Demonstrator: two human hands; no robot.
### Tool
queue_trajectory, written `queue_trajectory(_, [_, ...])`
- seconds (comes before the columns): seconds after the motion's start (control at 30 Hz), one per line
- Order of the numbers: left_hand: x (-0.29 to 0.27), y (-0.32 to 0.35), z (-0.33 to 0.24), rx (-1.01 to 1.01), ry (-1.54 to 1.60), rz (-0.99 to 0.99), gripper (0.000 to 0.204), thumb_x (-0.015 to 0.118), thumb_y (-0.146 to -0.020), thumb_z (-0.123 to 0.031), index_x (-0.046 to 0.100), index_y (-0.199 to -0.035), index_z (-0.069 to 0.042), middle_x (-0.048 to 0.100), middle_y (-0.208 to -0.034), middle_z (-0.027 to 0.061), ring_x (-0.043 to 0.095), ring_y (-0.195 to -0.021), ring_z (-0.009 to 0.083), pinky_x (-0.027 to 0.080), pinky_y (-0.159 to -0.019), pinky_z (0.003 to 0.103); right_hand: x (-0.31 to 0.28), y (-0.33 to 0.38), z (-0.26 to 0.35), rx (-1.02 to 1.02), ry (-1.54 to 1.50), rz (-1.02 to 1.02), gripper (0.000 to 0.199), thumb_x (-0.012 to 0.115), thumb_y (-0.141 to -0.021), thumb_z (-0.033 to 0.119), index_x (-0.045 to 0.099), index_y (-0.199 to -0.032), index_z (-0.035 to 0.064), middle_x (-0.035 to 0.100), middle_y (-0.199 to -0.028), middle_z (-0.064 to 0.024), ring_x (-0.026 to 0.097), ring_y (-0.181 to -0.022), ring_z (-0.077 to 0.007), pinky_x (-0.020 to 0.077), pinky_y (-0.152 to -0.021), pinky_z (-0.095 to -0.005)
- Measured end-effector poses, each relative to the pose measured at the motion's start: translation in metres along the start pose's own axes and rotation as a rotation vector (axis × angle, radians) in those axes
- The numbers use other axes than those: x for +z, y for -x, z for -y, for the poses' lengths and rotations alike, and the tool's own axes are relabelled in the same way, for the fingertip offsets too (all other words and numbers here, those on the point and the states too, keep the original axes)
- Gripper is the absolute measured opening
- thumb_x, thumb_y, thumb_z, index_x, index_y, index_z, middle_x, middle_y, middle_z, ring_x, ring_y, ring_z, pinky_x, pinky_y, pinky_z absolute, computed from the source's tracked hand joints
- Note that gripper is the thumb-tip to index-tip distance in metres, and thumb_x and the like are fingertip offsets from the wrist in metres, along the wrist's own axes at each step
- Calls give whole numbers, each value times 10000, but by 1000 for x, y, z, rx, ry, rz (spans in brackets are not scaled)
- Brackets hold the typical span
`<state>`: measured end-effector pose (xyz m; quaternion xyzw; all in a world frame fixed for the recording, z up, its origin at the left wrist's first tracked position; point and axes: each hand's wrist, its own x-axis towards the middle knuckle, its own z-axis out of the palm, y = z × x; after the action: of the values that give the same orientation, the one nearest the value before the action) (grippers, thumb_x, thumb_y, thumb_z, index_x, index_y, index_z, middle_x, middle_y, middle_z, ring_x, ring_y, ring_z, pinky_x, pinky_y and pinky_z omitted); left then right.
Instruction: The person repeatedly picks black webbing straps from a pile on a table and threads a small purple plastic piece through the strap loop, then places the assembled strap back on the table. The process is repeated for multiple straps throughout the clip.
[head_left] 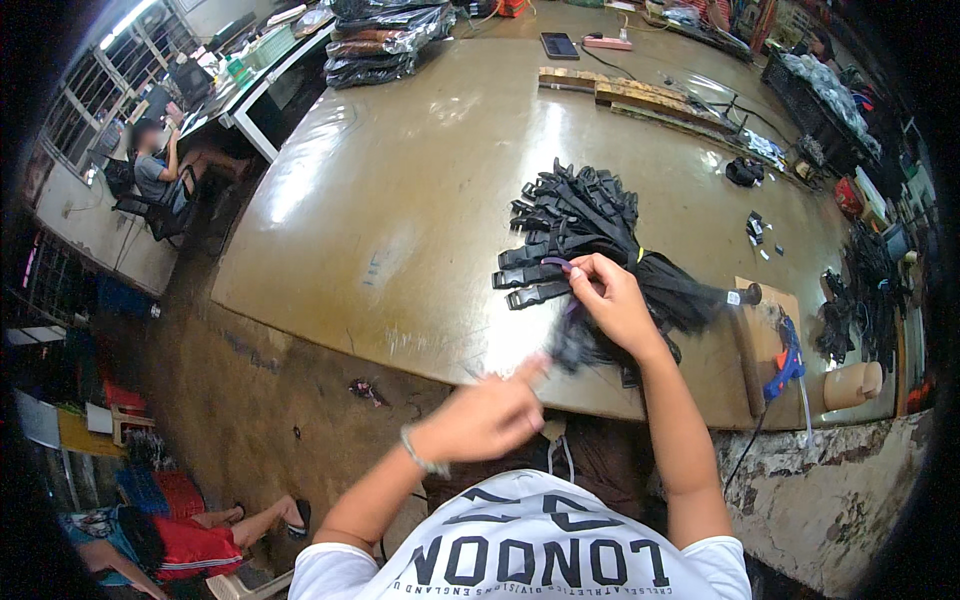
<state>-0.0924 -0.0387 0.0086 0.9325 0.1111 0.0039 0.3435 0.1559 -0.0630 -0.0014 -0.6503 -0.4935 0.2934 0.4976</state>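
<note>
Tabletop: large, worn, glossy brown surface; carried all the items listed below.

Bundle of black buckle straps: heaped near the front edge of the tabletop, plastic buckle ends fanned toward the person's left, webbing tails gathered toward the right and bound by what looked like a yellow tie. It lay directly beneath and beside the right hand, and beyond the left hand.

Left hand: raised just off the near edge of the tabletop, loosely closed with the forefinger extended toward the bundle; blurred, so whether it pinched anything could not be told. A bracelet sat at the wrist.

Right hand: rested on the bundle, fingers closed in a pinch on a thin purple band at the buckle ends.

Step judged in hand: banding or sorting straps within the bundle. The next move would likely call for keeping the band taut while the left hand came in to steady the buckles.

Blue glue gun: on the tabletop, well right of the hands, untouched.
</note>
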Motion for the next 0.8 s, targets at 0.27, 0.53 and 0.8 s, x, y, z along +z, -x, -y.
queue_trajectory(0.27, [-17,-55,16,-204,177,-886,160,664,-867,-182,642,-913,-30,648,-885,124,606,-829,287,473,-777,388,0,-4,-20,21,-202,-27,221,552,-973,184,584,-910,-25,698,-928,-91,641,-836,-124,515,-785,-282])
queue_trajectory(0.53, [-30,-95,43,-272,-225,-664,356,706,-822,-315,610,-1058,-66,614,-983,111,546,-1007,290,420,-875,410,-11,-4,-9,33,-344,-46,190,493,-1002,163,534,-917,-2,695,-882,-104,644,-777,-131,521,-741,-279])
queue_trajectory(0.8, [-28,-100,49,-349,-190,-691,394,742,-791,-348,656,-1022,-41,626,-967,116,562,-974,263,431,-871,384,-3,-1,-3,-104,-89,-74,240,509,-991,206,528,-924,-24,696,-885,-134,643,-770,-165,495,-689,-311])
